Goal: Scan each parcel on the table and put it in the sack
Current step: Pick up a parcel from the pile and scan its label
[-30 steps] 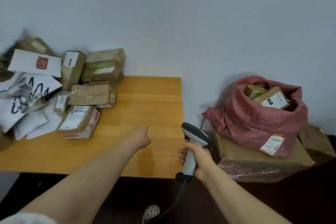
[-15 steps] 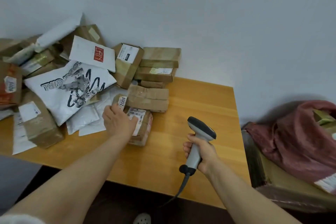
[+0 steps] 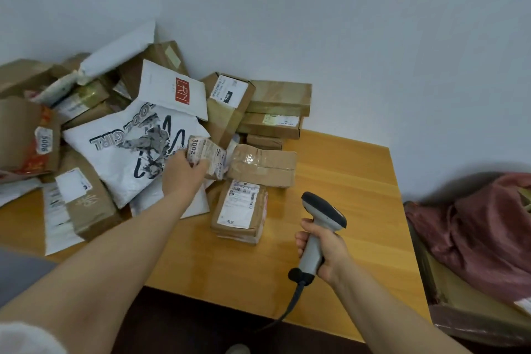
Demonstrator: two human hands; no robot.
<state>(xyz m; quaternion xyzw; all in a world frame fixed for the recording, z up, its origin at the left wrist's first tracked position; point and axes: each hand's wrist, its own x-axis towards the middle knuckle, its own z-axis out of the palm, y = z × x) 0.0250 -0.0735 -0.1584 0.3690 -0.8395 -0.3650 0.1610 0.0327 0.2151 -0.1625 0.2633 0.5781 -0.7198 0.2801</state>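
Wooden table had the parcel pile heaped on its left half, and the red woven sack sat off its right edge. Left hand gripped a small labelled parcel over the table's middle. Right hand was wrapped round the barcode scanner near its front-right.

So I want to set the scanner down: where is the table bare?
Bare wood on the table lies right of the taped box and the flat labelled parcel, out to the right edge, and along the near edge before them. The left and back are crowded with piled parcels.
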